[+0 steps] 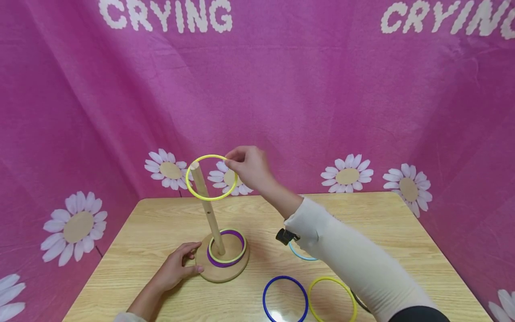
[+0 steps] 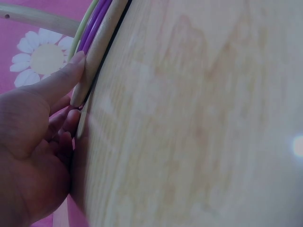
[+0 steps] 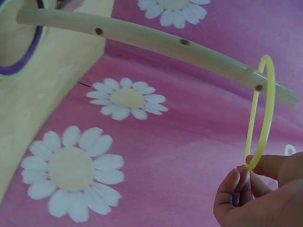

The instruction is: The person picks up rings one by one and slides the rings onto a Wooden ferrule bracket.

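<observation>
My right hand (image 1: 251, 167) pinches a yellow ring (image 1: 212, 199) between thumb and fingers. In the right wrist view the ring (image 3: 269, 104) circles the upper end of a wooden peg (image 3: 142, 40) with small holes along it. The peg rises from a round wooden base (image 1: 219, 275), tilted in the head view. Around its foot lie a purple ring (image 1: 220, 264) and a pale yellow-green ring (image 1: 227, 261), stacked together. My left hand (image 1: 175, 268) grips the base's left edge. In the left wrist view its thumb presses on top, with fingers curled at the rim.
On the wooden table (image 1: 153, 223), a dark blue ring (image 1: 264, 299) and another yellow ring (image 1: 353, 297) lie near the front. A light blue ring (image 1: 301, 256) and a dark ring (image 1: 360, 302) are partly hidden by the right sleeve (image 1: 354, 255). A pink flowered cloth (image 1: 289, 112) hangs behind.
</observation>
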{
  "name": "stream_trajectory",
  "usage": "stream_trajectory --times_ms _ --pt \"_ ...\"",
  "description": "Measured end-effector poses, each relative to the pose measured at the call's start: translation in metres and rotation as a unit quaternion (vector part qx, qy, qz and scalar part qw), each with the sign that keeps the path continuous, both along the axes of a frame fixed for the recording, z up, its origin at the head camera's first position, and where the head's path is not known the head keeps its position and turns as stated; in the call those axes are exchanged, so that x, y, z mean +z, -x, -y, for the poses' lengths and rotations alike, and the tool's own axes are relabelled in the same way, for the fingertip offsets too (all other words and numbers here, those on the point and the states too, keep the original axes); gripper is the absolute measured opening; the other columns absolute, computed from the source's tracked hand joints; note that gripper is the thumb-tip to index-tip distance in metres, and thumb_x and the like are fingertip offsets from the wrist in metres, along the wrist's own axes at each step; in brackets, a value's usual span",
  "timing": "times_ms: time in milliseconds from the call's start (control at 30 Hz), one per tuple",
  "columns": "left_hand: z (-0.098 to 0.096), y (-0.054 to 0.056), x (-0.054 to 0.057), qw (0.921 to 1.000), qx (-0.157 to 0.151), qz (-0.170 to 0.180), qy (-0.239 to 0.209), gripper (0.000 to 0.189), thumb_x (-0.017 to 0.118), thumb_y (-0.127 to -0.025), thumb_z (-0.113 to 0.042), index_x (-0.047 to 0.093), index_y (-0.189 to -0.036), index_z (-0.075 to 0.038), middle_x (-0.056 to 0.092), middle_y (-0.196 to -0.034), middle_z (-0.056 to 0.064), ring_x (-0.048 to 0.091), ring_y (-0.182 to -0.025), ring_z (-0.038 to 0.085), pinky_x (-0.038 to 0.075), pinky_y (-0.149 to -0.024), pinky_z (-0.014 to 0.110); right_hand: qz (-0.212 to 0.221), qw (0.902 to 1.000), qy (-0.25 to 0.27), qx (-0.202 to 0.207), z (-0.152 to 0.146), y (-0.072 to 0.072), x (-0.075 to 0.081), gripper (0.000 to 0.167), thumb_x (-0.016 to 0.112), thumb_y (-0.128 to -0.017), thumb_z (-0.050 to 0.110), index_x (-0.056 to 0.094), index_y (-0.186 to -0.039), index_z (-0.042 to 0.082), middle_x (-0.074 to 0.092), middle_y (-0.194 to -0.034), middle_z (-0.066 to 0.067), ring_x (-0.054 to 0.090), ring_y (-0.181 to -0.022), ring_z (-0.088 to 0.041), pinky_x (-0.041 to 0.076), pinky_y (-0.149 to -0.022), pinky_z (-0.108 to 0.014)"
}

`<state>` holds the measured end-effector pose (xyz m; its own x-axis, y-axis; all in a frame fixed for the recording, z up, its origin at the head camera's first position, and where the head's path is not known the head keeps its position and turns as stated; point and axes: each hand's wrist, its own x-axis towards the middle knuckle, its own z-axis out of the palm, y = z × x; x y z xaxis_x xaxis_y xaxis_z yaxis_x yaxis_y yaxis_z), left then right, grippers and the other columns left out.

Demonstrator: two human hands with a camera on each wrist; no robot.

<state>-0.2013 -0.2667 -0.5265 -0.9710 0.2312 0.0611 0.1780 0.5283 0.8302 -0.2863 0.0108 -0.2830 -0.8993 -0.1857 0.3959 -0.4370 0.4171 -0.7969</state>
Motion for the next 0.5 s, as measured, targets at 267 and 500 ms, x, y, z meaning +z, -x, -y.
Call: stream_trajectory --times_ms 267,500 --pt "-0.001 0.001 0.000 0.9999 0.004 -0.005 0.013 0.072 0.089 -0.082 -0.017 0.056 -0.143 0.003 0.059 -0.132 0.011 0.052 -0.106 0.018 0.046 -0.097 0.026 0.026 0.9996 -0.003 -0.006 0.001 0.002 -0.037 0.006 0.078 -0.089 0.006 0.079 -0.093 0.003 0.073 -0.079 -0.005 0.056 -0.070 -0.009 0.043 -0.063 -0.021" --pt "-0.001 0.001 0.001 0.9998 0.006 -0.002 0.019 0.072 0.088 -0.082 -0.017 0.056 -0.143 0.002 0.059 -0.134 0.012 0.053 -0.107 0.019 0.046 -0.098 0.027 0.042 0.9991 -0.004 -0.004 0.001 0.006 -0.077 0.005 0.080 -0.086 0.005 0.079 -0.091 0.002 0.073 -0.076 -0.005 0.055 -0.068 -0.006 0.043 -0.062 -0.020"
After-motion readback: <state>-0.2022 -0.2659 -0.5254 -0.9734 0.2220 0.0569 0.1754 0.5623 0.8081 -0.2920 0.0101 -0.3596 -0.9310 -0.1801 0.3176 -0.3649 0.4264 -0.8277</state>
